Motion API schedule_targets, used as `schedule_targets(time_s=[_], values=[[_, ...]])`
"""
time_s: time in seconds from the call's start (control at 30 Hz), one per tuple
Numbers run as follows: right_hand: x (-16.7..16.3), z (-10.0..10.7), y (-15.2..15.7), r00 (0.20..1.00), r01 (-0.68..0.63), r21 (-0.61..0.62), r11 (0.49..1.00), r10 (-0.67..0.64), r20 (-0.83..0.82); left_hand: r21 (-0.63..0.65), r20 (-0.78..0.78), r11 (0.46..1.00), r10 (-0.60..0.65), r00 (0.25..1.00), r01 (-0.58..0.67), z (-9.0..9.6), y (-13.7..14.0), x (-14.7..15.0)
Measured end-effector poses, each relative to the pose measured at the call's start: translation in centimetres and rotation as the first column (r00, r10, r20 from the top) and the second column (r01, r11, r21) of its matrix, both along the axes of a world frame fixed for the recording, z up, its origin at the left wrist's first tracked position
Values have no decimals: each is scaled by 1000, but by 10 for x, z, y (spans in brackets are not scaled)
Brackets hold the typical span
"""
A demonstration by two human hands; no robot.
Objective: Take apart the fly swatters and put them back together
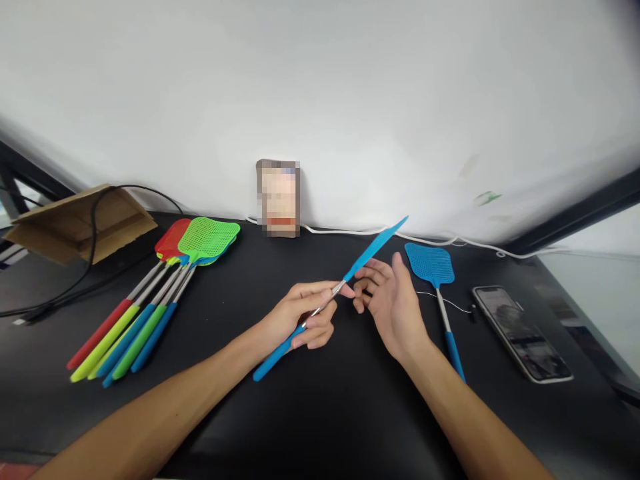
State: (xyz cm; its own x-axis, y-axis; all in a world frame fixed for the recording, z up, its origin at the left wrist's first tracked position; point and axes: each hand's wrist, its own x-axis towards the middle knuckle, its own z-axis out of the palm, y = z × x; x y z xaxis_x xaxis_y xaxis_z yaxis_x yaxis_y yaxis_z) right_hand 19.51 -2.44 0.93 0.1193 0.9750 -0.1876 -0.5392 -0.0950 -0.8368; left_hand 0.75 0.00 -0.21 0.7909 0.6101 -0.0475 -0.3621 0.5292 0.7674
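Note:
My left hand point(305, 317) grips a blue fly swatter point(373, 248) by its metal shaft, just above the blue handle. The swatter is held above the black table, its head seen edge-on and pointing up and to the right. My right hand point(387, 293) is beside it, palm turned inward and fingers loosely spread, with the fingertips touching or nearly touching the shaft where it meets the head. It holds nothing that I can see.
A second blue swatter point(434, 270) lies flat on the black table point(320, 413) to the right. A smartphone point(523, 332) lies further right. Several red, green and blue swatters point(165, 287) are piled at the left, near a cardboard box point(75, 223) and cables.

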Motion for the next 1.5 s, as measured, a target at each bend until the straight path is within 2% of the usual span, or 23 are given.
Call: schedule_targets(time_s=[0.07, 0.17, 0.27, 0.37, 0.5, 0.63, 0.77, 0.9, 1.0, 1.13, 1.23, 1.33, 1.5], values=[[2, -2, 2, 994, -53, -33, 998, 50, -92, -33, 12, 998, -54, 998, 54, 2, -1, -1], [2, -4, 2, 979, -132, 41, 990, 137, -152, -67, 0, 995, -75, 997, 74, 4, -3, -2], [-1, -3, 1, 986, -67, 77, 995, 78, -146, -66, -20, 997, -38, 999, 37, 2, -3, -2], [-2, -2, 0, 998, 11, 117, 993, -4, -58, -22, -73, 999, 30, 997, -32, 0, -3, -1], [0, -5, -1, 967, 97, 250, 964, -150, 206, 65, -146, 994, 100, 984, -91, -3, -4, 1], [1, -7, -5, 839, 143, 318, 937, -286, 464, 173, -221, 980, 133, 966, -95, -5, -8, 3], [-3, 0, -12, 657, 188, 344, 920, -378, 652, 330, -326, 941, 181, 928, -67, -6, -13, 3], [-7, 8, -16, 460, 227, 366, 903, -431, 777, 507, -427, 862, 267, 864, -15, -1, -19, 5], [-6, 9, -16, 404, 222, 324, 920, -389, 828, 639, -440, 769, 357, 824, 8, 3, -21, 8], [-6, 8, -15, 412, 206, 275, 939, -338, 846, 735, -451, 676, 441, 776, 42, 3, -23, 10], [-5, 8, -14, 426, 210, 268, 940, -335, 840, 767, -432, 641, 480, 764, 31, 2, -24, 10], [-3, 9, -13, 457, 190, 257, 948, -317, 831, 752, -431, 659, 471, 770, 17, 2, -24, 10], [-1, 10, -14, 600, 148, 184, 972, -236, 764, 691, -443, 722, 461, 769, -35, 3, -24, 12]])
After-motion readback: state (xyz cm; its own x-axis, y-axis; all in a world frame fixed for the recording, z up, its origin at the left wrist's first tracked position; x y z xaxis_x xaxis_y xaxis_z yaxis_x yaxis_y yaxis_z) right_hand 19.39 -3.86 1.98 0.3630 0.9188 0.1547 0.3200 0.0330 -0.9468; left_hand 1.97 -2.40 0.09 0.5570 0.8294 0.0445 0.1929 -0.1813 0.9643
